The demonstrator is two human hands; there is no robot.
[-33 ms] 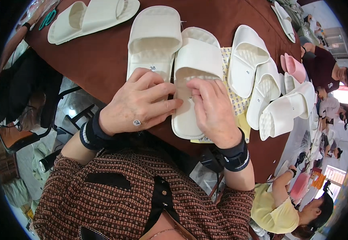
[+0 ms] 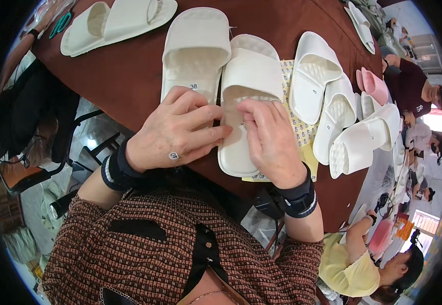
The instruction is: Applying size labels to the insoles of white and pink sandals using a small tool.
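Note:
Two white slippers lie side by side in front of me, toes pointing away: a left slipper (image 2: 195,66) with a printed mark on its insole and a right slipper (image 2: 251,76). My left hand (image 2: 183,129) lies across the left slipper's heel, fingers bent and somewhat apart, fingertips touching the right slipper's inner edge. A small round white sticker (image 2: 173,155) is on the back of this hand. Over the right slipper's insole, my right hand (image 2: 271,137) has its fingers curled together. A tiny dark mark shows by its fingertips; anything within them is hidden.
Beneath the right slipper is a yellow sheet of stickers (image 2: 302,132). More white slippers (image 2: 315,76) lie to the right, with a pink slipper (image 2: 374,86) beyond. At the far left are another white pair (image 2: 119,23) and teal-handled scissors (image 2: 61,25). People sit along the right side.

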